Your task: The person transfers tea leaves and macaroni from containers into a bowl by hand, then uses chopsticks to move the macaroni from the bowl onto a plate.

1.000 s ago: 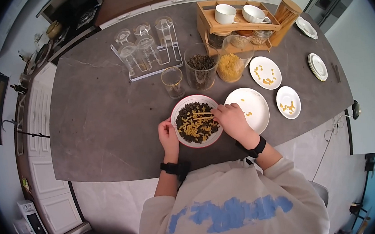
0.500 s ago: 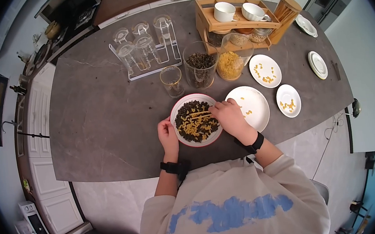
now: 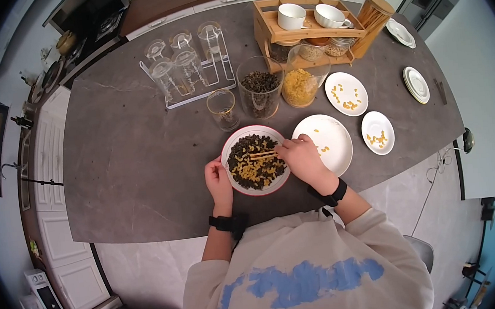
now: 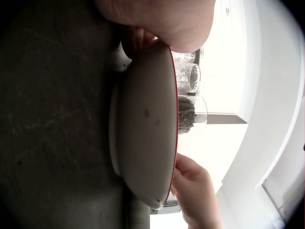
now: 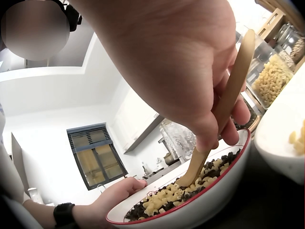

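Observation:
A white bowl with a red rim (image 3: 266,190) holds dark dried bits (image 3: 245,146) mixed with yellow elbow macaroni (image 3: 259,169). On its left side my left hand (image 3: 219,184) grips the rim, and some of those fingers are hidden behind the bowl (image 4: 147,114) in the left wrist view. Wooden tongs (image 5: 233,90) are pinched in my right hand (image 3: 304,159). Their tips reach down into the macaroni, with the two arms close together. A larger white plate (image 3: 339,151) with a few macaroni pieces lies right beside the right hand.
Behind the bowl stand a drinking glass (image 3: 223,110), a jar of dark bits (image 3: 261,90) and a jar of macaroni (image 3: 299,87). Small plates (image 3: 338,107) with macaroni are to the right. A glass rack (image 3: 200,96) and a wooden shelf (image 3: 274,32) stand farther back.
The tongs' arms have come closer together over the macaroni. The left hand stays at the bowl's rim, and the head view has shifted slightly.

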Action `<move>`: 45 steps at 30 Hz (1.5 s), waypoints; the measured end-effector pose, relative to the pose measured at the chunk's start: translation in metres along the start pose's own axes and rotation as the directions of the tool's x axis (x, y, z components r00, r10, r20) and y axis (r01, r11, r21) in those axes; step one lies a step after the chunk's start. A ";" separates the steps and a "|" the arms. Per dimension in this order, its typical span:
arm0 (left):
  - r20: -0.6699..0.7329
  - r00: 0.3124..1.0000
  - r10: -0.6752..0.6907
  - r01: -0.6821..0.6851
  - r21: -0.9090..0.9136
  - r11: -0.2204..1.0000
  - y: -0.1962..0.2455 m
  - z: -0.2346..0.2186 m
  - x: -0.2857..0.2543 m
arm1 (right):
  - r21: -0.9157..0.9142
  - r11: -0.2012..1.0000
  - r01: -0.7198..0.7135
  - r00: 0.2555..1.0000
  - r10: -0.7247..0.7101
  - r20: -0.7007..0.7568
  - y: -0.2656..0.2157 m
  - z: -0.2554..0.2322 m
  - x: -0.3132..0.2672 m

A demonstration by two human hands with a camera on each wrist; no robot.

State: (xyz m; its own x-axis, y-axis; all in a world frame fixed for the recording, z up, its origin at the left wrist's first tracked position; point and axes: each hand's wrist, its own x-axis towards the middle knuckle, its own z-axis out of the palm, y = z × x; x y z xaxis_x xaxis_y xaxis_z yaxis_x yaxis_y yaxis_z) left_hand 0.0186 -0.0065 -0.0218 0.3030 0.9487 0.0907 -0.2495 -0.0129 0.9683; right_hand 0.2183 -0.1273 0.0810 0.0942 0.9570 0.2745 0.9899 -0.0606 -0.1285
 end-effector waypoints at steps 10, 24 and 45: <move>-0.002 1.000 0.009 -0.009 0.010 1.000 0.000 0.000 0.000 | 0.045 0.996 -0.073 0.995 0.070 0.066 0.001 -0.009 -0.006; -0.010 1.000 0.005 -0.005 0.001 1.000 0.000 0.001 0.000 | 0.039 0.999 -0.015 1.000 0.014 0.018 -0.006 0.001 0.003; -0.007 1.000 0.001 -0.001 0.022 1.000 0.002 0.001 0.000 | 0.047 0.998 -0.042 0.995 0.038 0.094 -0.006 0.003 0.000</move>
State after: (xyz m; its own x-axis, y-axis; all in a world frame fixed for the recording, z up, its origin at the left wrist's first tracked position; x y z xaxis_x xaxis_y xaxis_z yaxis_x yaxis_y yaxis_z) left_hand 0.0188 -0.0070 -0.0201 0.2963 0.9508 0.0904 -0.2291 -0.0211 0.9732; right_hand 0.2116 -0.1261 0.0785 0.1210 0.9765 0.1784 0.9790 -0.0876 -0.1841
